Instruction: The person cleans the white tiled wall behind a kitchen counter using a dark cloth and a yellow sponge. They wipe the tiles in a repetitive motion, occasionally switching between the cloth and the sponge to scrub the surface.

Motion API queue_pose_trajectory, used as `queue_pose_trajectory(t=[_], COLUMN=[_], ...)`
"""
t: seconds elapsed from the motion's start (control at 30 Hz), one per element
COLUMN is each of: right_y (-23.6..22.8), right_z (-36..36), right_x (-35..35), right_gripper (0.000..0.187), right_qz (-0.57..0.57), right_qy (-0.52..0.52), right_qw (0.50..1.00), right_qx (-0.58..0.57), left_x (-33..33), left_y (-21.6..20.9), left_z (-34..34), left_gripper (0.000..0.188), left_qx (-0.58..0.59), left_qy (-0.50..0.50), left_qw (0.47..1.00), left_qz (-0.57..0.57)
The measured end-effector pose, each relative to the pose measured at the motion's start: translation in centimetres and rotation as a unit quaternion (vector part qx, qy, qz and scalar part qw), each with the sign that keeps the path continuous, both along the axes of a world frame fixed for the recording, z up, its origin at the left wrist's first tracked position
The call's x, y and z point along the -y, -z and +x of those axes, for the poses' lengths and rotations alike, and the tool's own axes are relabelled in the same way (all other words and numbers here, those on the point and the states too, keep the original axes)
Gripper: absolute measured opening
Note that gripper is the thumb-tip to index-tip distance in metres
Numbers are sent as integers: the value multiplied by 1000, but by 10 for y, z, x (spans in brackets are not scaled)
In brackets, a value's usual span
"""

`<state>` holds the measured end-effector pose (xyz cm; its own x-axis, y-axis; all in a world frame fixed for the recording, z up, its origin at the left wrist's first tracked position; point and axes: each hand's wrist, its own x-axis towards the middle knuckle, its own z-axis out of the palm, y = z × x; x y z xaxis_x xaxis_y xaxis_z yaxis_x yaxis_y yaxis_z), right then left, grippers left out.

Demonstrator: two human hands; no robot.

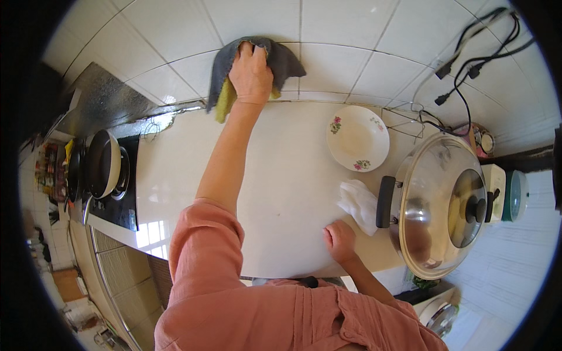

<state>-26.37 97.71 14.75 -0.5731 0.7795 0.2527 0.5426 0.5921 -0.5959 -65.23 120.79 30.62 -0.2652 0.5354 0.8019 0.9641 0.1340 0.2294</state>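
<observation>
My left hand [252,79] is stretched far forward, its fingers closed on a cleaning cloth [285,63], grey on one side and yellow on the other. The cloth is pressed to the white tiled wall [339,23], just above the back edge of the counter. Near the front edge, my right hand [339,241] rests on the pale countertop [281,222] as a loose fist, with nothing seen in it. Beside that fist lies a crumpled white thin cloth or bag [358,202].
A flower-patterned white dish [358,149] sits at the back right. Right of it stands a large lidded steel pot [418,228] with black handles. Black cables [468,64] hang on the wall. A frying pan [103,165] is on the black stove [126,205] at left.
</observation>
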Motion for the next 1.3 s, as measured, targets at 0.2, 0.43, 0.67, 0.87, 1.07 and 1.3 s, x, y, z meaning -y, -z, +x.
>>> queue_pose_trajectory(t=[0.2, 0.43, 0.67, 0.87, 1.07, 1.3], right_y=[0, 3, 4, 2, 4, 6], right_z=[-1, 0, 1, -4, 0, -2], right_x=[0, 0, -1, 0, 2, 3], right_gripper=[13, 13, 13, 12, 10, 7], right_qz=[2, 6, 9, -1, 2, -22], right_qy=[-5, -11, -11, -29, -24, -23], right_qw=[1000, 1000, 1000, 999, 1000, 999], right_qx=[-1, -1, -9, -15, 11, 29], left_x=[19, -14, 28, 27, 27, 61], left_y=[28, -3, 28, 41, 20, 45], left_z=[-37, 16, -66, -95, -61, -120], left_gripper=[21, 23, 23, 30, 31, 28], left_qx=[174, 82, 327, 311, 266, 447], left_qy=[-119, 3, -125, -124, -67, -167], left_qw=[976, 994, 930, 925, 953, 875], left_qz=[57, 69, 115, 179, 128, 85])
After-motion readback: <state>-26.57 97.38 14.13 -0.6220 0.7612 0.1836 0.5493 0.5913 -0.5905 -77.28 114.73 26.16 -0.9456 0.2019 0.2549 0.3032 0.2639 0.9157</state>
